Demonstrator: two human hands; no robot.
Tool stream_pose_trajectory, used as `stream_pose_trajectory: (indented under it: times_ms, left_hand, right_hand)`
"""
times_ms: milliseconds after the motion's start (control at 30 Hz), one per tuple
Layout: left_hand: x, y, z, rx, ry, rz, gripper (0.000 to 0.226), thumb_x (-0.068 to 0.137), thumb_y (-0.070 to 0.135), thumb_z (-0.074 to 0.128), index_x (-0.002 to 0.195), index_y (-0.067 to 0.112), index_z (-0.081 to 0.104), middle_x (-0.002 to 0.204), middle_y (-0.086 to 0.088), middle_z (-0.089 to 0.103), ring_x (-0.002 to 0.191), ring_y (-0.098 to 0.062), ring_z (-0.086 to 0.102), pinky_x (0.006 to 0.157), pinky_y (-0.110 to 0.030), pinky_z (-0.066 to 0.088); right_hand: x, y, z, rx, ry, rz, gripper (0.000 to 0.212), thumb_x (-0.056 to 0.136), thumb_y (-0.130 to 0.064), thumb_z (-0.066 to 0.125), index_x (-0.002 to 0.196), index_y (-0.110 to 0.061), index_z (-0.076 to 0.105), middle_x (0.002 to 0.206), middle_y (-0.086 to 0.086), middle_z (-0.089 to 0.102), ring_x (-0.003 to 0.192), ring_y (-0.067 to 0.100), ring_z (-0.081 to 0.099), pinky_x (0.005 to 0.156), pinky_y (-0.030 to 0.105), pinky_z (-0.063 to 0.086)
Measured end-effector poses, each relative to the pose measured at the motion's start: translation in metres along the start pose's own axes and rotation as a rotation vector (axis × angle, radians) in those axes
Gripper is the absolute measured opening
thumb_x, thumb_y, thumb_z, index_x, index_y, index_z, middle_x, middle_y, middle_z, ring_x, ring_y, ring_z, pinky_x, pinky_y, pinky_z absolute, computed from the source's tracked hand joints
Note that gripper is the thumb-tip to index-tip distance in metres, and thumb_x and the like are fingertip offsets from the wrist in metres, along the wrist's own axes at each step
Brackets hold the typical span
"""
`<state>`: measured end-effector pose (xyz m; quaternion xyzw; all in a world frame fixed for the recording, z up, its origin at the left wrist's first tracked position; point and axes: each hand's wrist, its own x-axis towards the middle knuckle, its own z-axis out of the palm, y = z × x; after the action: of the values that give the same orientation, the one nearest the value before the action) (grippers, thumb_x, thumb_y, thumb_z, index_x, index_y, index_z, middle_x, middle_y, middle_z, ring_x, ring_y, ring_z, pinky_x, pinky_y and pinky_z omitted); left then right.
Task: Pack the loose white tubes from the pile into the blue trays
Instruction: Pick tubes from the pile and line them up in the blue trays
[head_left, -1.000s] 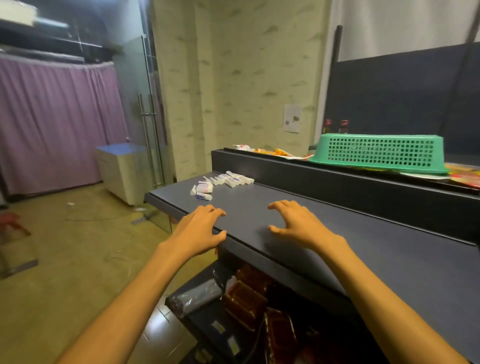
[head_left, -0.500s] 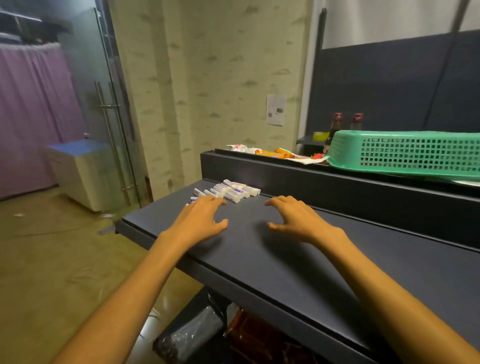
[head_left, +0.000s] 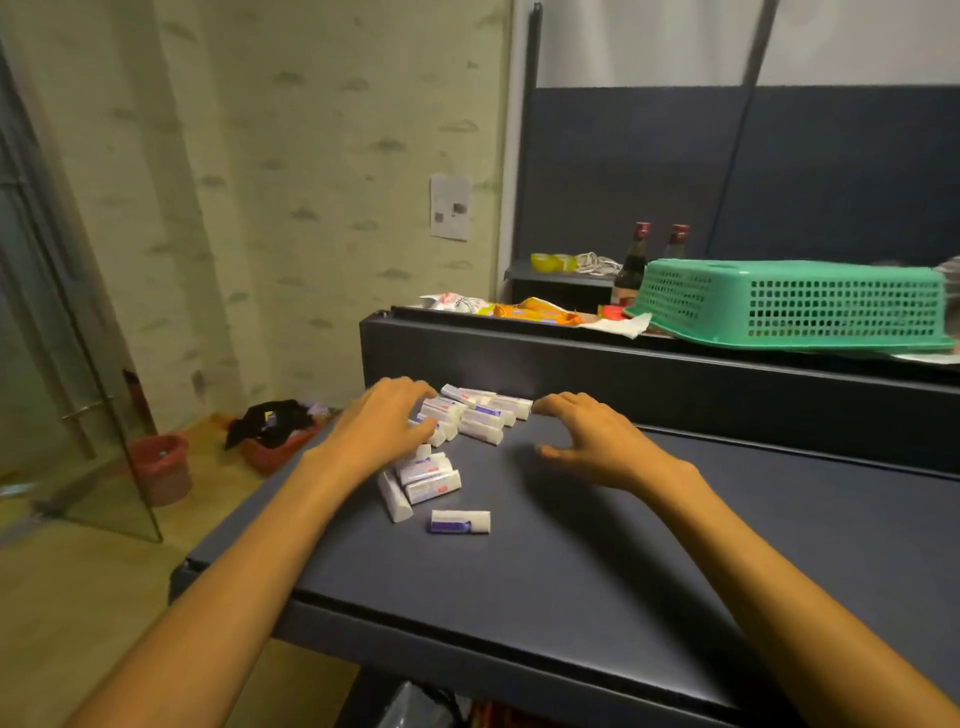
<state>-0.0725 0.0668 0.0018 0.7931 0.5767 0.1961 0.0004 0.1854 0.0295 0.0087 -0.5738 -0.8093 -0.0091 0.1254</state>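
Tubes: small white plastic tubes (head_left: 470, 415), purple and red labels, print unreadable.
Counter: smooth dark matte counter (head_left: 597, 561).
Left hand (head_left: 387, 423): fingers relaxed, resting on tubes.
Right hand (head_left: 597, 441): spread wide, holding nothing.

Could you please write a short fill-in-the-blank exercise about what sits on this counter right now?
1. The green basket on the upper shelf lies ____ side up.
2. The left hand touches the pile of ____ tubes.
3. The right hand hovers with spread fingers and holds ____.
4. One single tube lies apart, ____ to the person than the pile.

Missing words: bottom; white; nothing; nearer
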Motion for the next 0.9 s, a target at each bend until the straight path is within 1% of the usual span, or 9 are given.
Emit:
stream_pose_trajectory:
  times_ms: [100,200,267,333,433,533,600,700,900]
  left_hand:
    - [0.018,-0.009,0.009,-0.039,-0.037,0.051,0.035,0.095,0.029,0.057,0.129,0.025,0.056,0.133,0.0,0.056,0.124,-0.02,0.048,0.099,-0.037,0.042]
    - [0.032,-0.015,0.017,-0.09,-0.108,0.082,0.024,0.094,0.024,0.059,0.117,0.026,0.066,0.124,-0.001,0.061,0.11,-0.019,0.057,0.095,-0.036,0.048]
    - [0.04,-0.018,0.021,-0.108,-0.159,0.107,0.021,0.094,0.018,0.059,0.11,0.024,0.07,0.117,-0.001,0.065,0.099,-0.018,0.062,0.091,-0.036,0.052]
    - [0.048,-0.019,0.022,-0.101,-0.193,0.127,0.019,0.092,0.015,0.06,0.105,0.024,0.071,0.114,-0.002,0.066,0.095,-0.018,0.063,0.089,-0.037,0.053]
    - [0.06,-0.014,0.018,-0.06,-0.283,0.133,0.022,0.089,0.012,0.065,0.108,0.019,0.072,0.115,-0.004,0.065,0.099,-0.021,0.063,0.091,-0.034,0.053]
    - [0.065,-0.011,0.015,-0.048,-0.338,0.179,0.022,0.088,0.009,0.066,0.108,0.015,0.072,0.115,-0.006,0.064,0.095,-0.017,0.061,0.085,-0.027,0.052]
    - [0.066,-0.012,0.016,-0.027,-0.35,0.197,0.02,0.089,0.01,0.065,0.107,0.016,0.072,0.116,-0.005,0.062,0.094,-0.017,0.059,0.083,-0.027,0.051]
    - [0.066,-0.015,0.018,-0.002,-0.382,0.224,0.02,0.09,0.012,0.064,0.108,0.018,0.07,0.116,-0.002,0.064,0.098,-0.016,0.06,0.087,-0.028,0.05]
    - [0.059,-0.024,0.021,-0.02,-0.328,0.246,0.018,0.092,0.017,0.062,0.108,0.023,0.066,0.115,0.0,0.066,0.098,-0.014,0.061,0.09,-0.033,0.052]
  right_hand:
    - [0.006,-0.005,0.001,-0.001,0.01,0.047,0.055,0.089,-0.041,0.062,0.138,-0.026,0.042,0.141,-0.002,0.048,0.126,0.018,0.045,0.101,0.035,0.042]
    - [0.01,-0.005,0.003,0.005,0.014,0.081,0.054,0.09,-0.04,0.062,0.138,-0.027,0.042,0.14,-0.003,0.049,0.126,0.016,0.045,0.102,0.034,0.042]
    - [0.011,-0.004,0.003,0.008,0.015,0.102,0.053,0.09,-0.039,0.062,0.138,-0.026,0.043,0.139,-0.002,0.049,0.125,0.016,0.046,0.102,0.035,0.043]
    - [0.012,-0.002,0.001,0.009,0.023,0.125,0.052,0.09,-0.038,0.061,0.138,-0.026,0.043,0.139,-0.002,0.05,0.125,0.016,0.046,0.102,0.036,0.043]
    - [0.012,0.003,0.0,0.017,0.034,0.15,0.054,0.091,-0.038,0.061,0.139,-0.025,0.042,0.139,-0.001,0.05,0.126,0.016,0.046,0.103,0.036,0.043]
    - [0.01,0.006,-0.001,0.02,0.041,0.163,0.054,0.091,-0.037,0.061,0.139,-0.024,0.042,0.139,-0.001,0.05,0.126,0.016,0.046,0.103,0.036,0.043]
    - [0.01,0.007,-0.001,0.022,0.044,0.165,0.053,0.091,-0.037,0.061,0.14,-0.024,0.042,0.139,-0.001,0.05,0.126,0.016,0.046,0.103,0.035,0.043]
    - [0.01,0.006,-0.002,0.029,0.051,0.164,0.053,0.091,-0.036,0.061,0.139,-0.023,0.043,0.139,-0.001,0.05,0.125,0.016,0.047,0.103,0.034,0.043]
    - [0.016,0.001,0.001,0.036,0.053,0.151,0.052,0.09,-0.036,0.062,0.137,-0.023,0.044,0.137,-0.001,0.052,0.122,0.016,0.049,0.101,0.035,0.045]
